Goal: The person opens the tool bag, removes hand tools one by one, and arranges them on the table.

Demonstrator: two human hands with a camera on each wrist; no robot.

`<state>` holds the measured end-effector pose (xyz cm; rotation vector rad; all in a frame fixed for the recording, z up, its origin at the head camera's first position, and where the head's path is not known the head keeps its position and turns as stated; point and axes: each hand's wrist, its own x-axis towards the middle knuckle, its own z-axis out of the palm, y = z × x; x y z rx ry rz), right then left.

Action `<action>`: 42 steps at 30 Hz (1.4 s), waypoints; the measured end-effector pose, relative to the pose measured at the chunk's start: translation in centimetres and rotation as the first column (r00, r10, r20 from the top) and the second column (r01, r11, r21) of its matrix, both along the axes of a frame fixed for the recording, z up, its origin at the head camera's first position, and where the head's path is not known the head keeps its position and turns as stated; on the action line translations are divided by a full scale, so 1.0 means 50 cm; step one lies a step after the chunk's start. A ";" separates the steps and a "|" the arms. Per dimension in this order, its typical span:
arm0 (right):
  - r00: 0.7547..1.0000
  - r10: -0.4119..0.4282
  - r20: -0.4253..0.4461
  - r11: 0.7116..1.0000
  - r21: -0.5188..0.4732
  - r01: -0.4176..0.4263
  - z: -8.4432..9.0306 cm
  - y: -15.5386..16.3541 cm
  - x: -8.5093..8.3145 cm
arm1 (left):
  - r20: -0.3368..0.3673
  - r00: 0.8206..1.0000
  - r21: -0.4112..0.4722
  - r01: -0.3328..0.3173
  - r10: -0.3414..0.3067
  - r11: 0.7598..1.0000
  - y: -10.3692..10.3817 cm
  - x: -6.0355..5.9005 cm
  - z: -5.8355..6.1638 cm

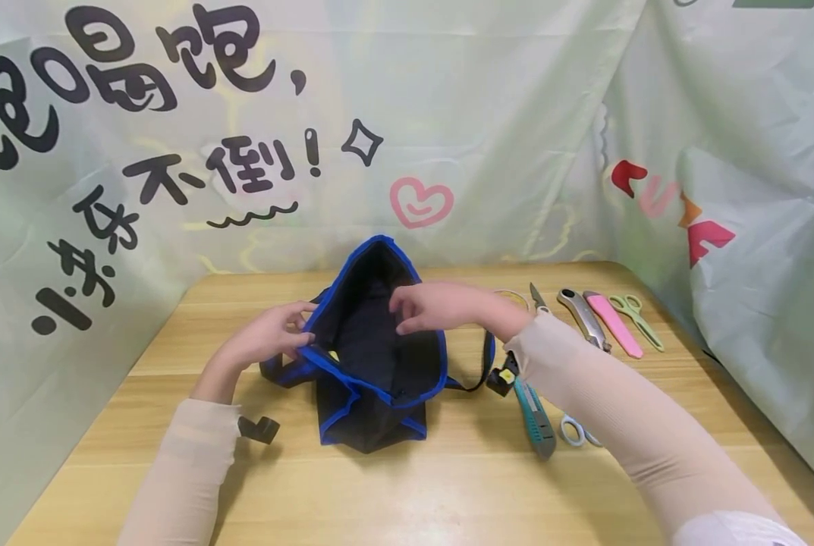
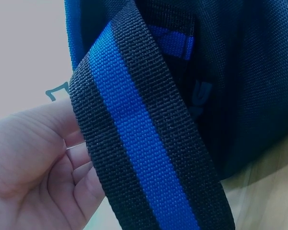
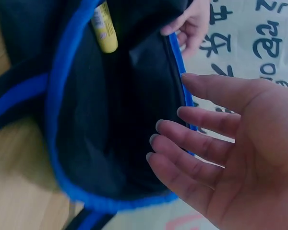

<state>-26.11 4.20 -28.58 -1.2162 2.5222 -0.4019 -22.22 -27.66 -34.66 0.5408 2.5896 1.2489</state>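
Note:
A black tote bag with blue trim stands on the table, its mouth tilted toward me. My left hand pinches the rim on the left side, thumb at the edge. In the left wrist view a black and blue strap hangs in front of that hand, covering some of its fingers. At the opening, my right hand is held with fingers loosely bent and nothing in them. The right wrist view shows those fingers spread. Inside the bag lies a yellow tube, apparently a glue stick.
Right of the bag lie a teal utility knife, light blue-handled scissors, a grey utility knife, a pink cutter and green scissors. A roll of tape is partly behind my right forearm. A printed cloth hangs behind the table.

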 end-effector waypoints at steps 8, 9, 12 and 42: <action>0.993 0.114 -0.043 0.993 0.044 -0.112 -0.017 -0.106 -0.022 | 0.003 1.000 -0.003 -0.015 0.015 1.000 -0.003 -0.002 -0.001; 0.992 0.125 -0.030 0.991 0.046 -0.124 -0.022 -0.117 -0.027 | 0.008 1.000 0.002 -0.017 0.017 1.000 -0.002 -0.002 -0.001; 0.987 0.162 0.009 0.985 0.060 -0.162 -0.041 -0.147 -0.040 | 0.012 1.000 0.007 -0.018 0.018 1.000 -0.002 -0.001 -0.001; 0.927 0.215 0.308 0.977 -0.052 -0.209 -0.190 -0.185 -0.070 | 0.004 1.000 0.000 -0.019 0.019 1.000 -0.001 0.000 -0.007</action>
